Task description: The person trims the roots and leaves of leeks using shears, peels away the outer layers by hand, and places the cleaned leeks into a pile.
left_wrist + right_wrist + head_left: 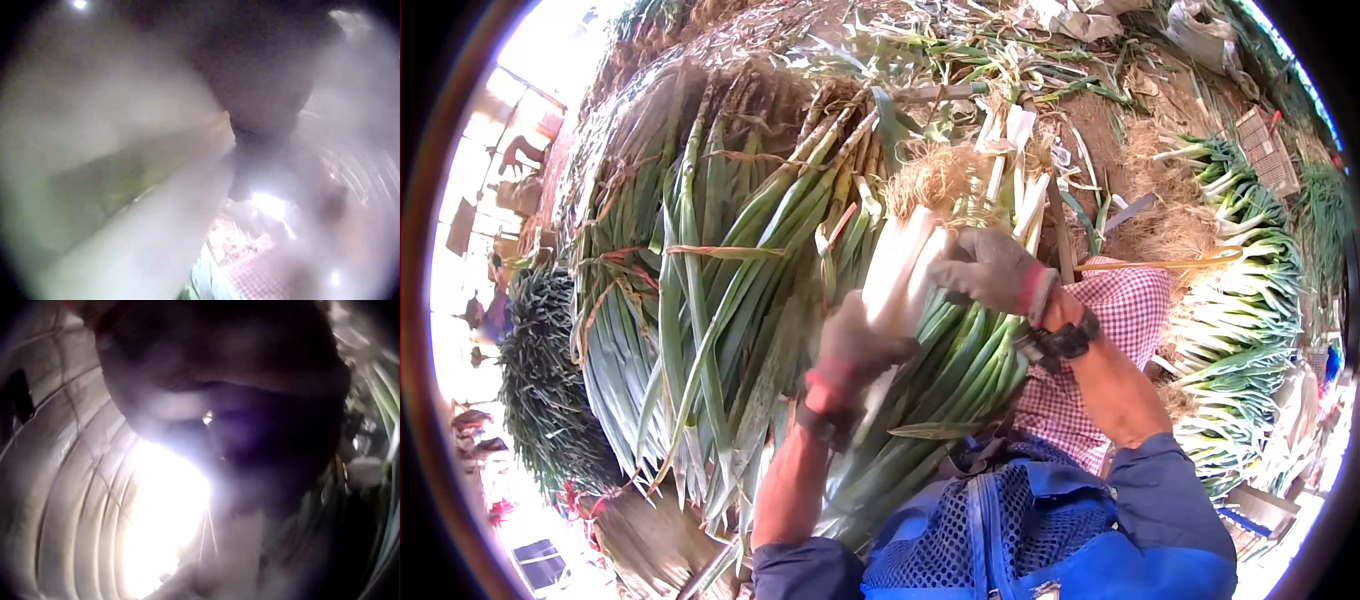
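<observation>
In the head view a bundle of leeks [894, 262] stands at a slant, its hairy roots [927, 182] at the top and white shanks below. My gloved left hand [855, 345] grips the shanks from the left, lower down. Higher up, my gloved right hand [995, 270] is at the right edge of the shanks, fingertips overlapping them; whether they pinch a stalk I cannot tell. Pale shanks [144, 250] blur close to the lens in the left wrist view. A dark glove [231, 394] fills much of the right wrist view.
A large heap of leeks [730, 250] covers the left and middle. Trimmed leeks [1235, 300] lie in a long row at the right. A checked cloth [1125, 310] and a thin yellow rod [1170, 264] are beside my right forearm. Loose leaves [1000, 50] litter the far ground.
</observation>
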{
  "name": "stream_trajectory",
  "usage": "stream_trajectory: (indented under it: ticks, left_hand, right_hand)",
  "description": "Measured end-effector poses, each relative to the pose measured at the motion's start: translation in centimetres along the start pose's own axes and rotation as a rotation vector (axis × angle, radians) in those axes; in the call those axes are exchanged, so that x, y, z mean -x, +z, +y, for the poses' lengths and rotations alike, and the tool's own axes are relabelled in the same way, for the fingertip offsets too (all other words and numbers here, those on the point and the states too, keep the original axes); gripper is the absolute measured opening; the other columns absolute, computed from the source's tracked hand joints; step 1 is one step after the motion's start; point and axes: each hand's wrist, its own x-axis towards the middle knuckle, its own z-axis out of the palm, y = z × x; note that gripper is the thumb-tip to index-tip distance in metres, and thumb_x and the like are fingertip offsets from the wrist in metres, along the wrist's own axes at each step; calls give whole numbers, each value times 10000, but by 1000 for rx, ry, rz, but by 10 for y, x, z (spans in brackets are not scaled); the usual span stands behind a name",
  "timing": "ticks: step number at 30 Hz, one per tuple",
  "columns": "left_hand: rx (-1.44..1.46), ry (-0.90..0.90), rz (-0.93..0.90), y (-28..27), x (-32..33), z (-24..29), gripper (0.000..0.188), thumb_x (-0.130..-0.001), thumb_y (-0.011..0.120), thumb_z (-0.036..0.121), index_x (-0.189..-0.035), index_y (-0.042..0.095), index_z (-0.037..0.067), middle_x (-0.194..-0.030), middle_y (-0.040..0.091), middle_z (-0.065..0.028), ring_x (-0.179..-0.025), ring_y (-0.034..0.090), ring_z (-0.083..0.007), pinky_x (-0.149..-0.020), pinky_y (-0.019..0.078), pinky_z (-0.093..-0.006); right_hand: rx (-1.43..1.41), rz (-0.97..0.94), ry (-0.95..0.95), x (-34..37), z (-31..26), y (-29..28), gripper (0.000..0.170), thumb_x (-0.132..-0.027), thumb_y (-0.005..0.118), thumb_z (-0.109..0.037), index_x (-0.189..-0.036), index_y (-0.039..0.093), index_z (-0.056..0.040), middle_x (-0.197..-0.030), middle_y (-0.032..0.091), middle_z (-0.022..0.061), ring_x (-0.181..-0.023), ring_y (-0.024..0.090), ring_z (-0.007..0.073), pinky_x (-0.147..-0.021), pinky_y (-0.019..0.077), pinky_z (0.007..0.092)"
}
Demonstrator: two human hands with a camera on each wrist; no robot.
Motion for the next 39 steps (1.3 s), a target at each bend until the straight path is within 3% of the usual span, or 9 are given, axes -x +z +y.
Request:
stream_trajectory:
  ticks: [4,6,9,12,18,28,31,34,39]
  left_hand:
    - [142,35,-142,-3,-6,-13,644,-624,933,72,-1197,643,20,-1034,697,-17,-897,649,-123,-848,561,-319]
    - [186,73,-237,-4,-4,-10,662,-616,943,75,-1203,640,28,-1042,691,-8,-922,639,-120,-868,548,-316]
    - [305,152,-360,-7,0,-8,703,-603,969,112,-1218,637,33,-1061,687,-2,-952,629,-119,-890,533,-314]
    - [329,199,-441,-24,11,4,801,-577,1024,225,-1250,637,28,-1082,691,-6,-961,626,-124,-895,526,-309]
    - [345,144,-554,-35,12,5,839,-594,1035,243,-1295,637,11,-1102,702,-19,-971,635,-127,-911,533,-314]
    - [910,217,-541,-81,42,-23,772,-887,842,232,-1505,484,-61,-1397,651,-131,-1269,616,-212,-1116,460,-382]
    - [817,63,-408,-139,42,-97,681,-992,722,344,-1494,500,-59,-1403,649,-145,-1254,640,-238,-1109,484,-402]
    - [900,-50,-12,-172,61,-116,545,-1046,650,420,-1412,614,18,-1235,722,-86,-1039,708,-213,-910,567,-375]
    - [818,-117,126,-178,74,-119,527,-1032,674,446,-1376,650,47,-1157,749,-77,-1002,717,-210,-893,571,-380]
  right_hand:
    - [992,48,-63,35,-38,-10,372,-870,797,-328,-1107,704,-55,-1003,725,148,-905,704,291,-885,559,445]
    - [1248,348,-859,44,-50,-9,463,-842,798,-237,-1271,680,-110,-1293,661,158,-1179,637,281,-1094,456,497]
    - [1529,126,-981,16,-39,2,527,-869,708,-64,-1360,656,-247,-1442,598,69,-1281,570,282,-1256,259,532]
    - [1458,-26,-1059,-20,-15,3,306,-916,645,-145,-1217,687,-182,-1156,680,106,-1081,674,287,-962,541,497]
    - [1650,-207,-957,-28,-30,15,153,-918,637,-161,-1036,667,-70,-742,642,92,-678,691,266,-506,544,400]
    - [2380,-77,-1114,-9,-112,3,176,-916,657,-178,-1025,685,-43,-739,654,50,-656,678,221,-538,558,372]
    - [1870,233,-1660,-3,-215,-98,251,-974,704,-263,-1151,711,-85,-729,646,24,-683,633,160,-684,560,278]
    - [2133,801,-778,101,-305,-150,258,-923,723,-243,-1137,724,-97,-851,690,86,-821,667,241,-763,561,349]
    - [2235,1082,-193,205,-339,-175,289,-839,754,-209,-1113,745,-116,-1056,763,189,-1051,724,375,-895,562,468]
